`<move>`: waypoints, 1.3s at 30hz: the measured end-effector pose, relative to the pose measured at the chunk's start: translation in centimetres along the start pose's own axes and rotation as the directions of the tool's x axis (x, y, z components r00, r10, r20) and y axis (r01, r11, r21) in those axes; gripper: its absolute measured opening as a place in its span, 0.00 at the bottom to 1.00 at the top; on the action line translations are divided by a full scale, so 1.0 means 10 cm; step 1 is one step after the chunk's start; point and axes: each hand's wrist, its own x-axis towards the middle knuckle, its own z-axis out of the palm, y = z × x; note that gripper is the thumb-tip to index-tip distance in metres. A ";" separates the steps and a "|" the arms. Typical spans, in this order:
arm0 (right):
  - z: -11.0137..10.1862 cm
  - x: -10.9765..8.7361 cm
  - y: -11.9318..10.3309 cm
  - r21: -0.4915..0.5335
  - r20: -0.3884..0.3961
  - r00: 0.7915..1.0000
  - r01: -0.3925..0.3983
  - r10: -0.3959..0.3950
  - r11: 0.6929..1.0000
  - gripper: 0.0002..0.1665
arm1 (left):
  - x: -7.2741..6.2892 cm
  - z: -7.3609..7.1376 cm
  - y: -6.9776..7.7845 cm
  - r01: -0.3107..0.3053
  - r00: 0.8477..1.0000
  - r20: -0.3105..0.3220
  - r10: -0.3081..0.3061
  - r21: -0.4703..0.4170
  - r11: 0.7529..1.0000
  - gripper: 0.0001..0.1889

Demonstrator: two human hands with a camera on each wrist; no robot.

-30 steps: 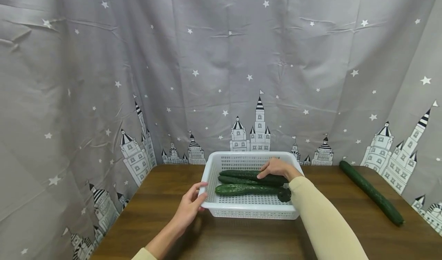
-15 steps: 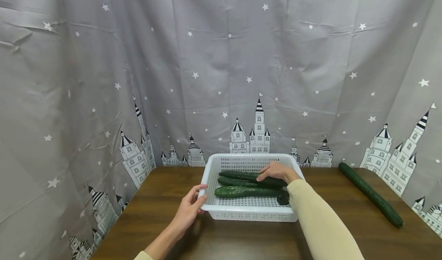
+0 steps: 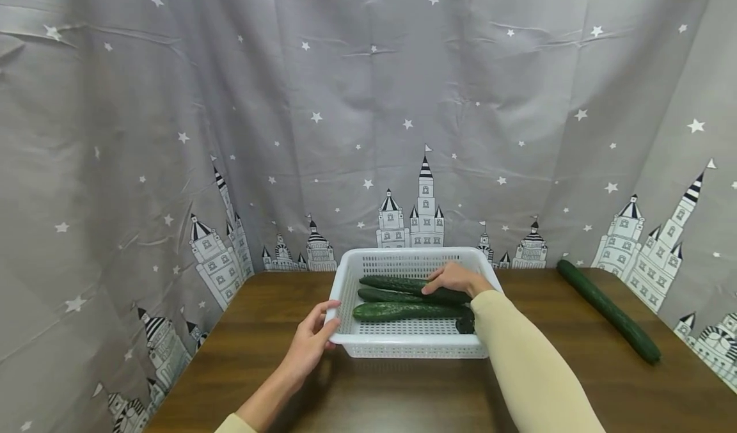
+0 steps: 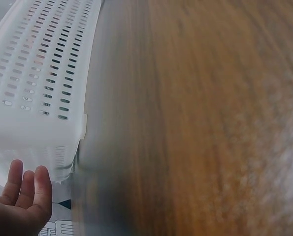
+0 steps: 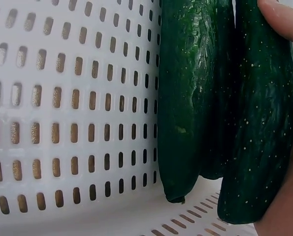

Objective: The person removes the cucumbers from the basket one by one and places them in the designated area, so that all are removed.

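The white basket point(image 3: 411, 339) sits on the wooden tabletop point(image 3: 270, 321) in front of a grey curtain point(image 3: 368, 100) printed with stars and castles. Inside it 3 cucumbers lie lengthwise, close together: the rear cucumber point(image 3: 397, 284), the middle cucumber point(image 3: 380, 295) and the front cucumber point(image 3: 397, 311). A loose cucumber point(image 3: 607, 311) lies slantwise on the tabletop, well apart on the right.

The right hand point(image 3: 455, 278) reaches into the basket, its grip closed around the rear cucumber; the right wrist view shows the palm along that cucumber's side. Whether its underside is lifted or bears on the basket floor, I cannot tell. The left hand point(image 3: 308, 342) grips the left end of the basket, thumb over the rim, fingers outside.

The step in hand looks like placing or picking out the rear cucumber; these pictures do not settle which. If placing, the next move calls for loosening the right grip gently; if picking out, a straight lift clear of the middle cucumber. Either way, the left grip should steady the rim.
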 end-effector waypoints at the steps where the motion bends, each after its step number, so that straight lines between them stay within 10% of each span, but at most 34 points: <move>1: 0.00 0.00 -0.01 0.004 0.000 1.000 -0.004 0.004 1.000 0.30 | 0.00 -0.01 0.00 0.000 1.000 -0.001 0.000 0.001 1.000 0.19; 39: -0.03 0.04 -0.01 0.042 0.029 0.999 -0.015 0.014 0.999 0.30 | 0.01 -0.02 0.03 0.002 1.000 -0.002 -0.002 -0.003 1.000 0.18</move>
